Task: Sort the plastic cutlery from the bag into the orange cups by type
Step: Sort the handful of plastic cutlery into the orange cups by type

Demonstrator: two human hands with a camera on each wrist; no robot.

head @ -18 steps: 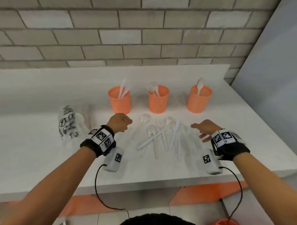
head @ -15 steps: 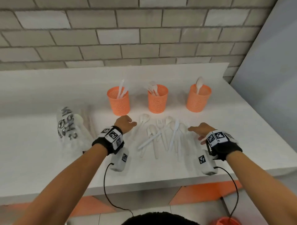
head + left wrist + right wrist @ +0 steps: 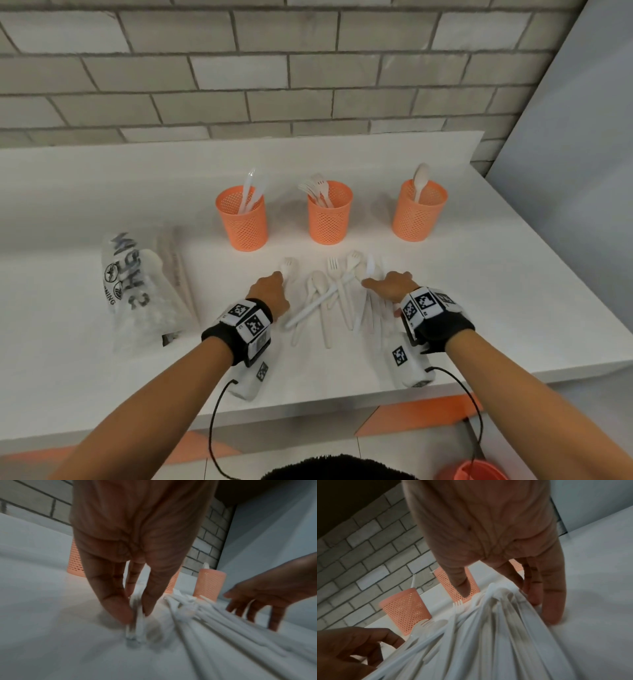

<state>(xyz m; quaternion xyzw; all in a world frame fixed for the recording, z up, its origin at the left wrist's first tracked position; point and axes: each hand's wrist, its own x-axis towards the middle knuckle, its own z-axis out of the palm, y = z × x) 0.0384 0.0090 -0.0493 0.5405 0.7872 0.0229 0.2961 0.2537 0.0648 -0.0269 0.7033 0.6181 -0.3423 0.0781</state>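
Three orange mesh cups stand in a row: the left cup (image 3: 244,219) holds knives, the middle cup (image 3: 329,214) forks, the right cup (image 3: 419,210) a spoon. In front of them lies a pile of white plastic cutlery (image 3: 337,298). My left hand (image 3: 279,275) is at the pile's left edge. In the left wrist view its thumb and finger (image 3: 137,612) pinch the handle of a white fork (image 3: 287,265), which lies on the counter. My right hand (image 3: 380,281) is spread over the right side of the pile (image 3: 488,628), fingertips (image 3: 552,619) down on the counter beside it.
The crumpled clear printed bag (image 3: 137,291) lies on the white counter (image 3: 513,308) at the left. A grey brick wall (image 3: 308,85) rises behind a raised ledge. A grey panel (image 3: 582,171) bounds the right side. The counter's front edge is just below my wrists.
Both hands have moved in to the pile. The left went forward and right to the lone fork and closed on its handle. The right slid left over the pile's right side.
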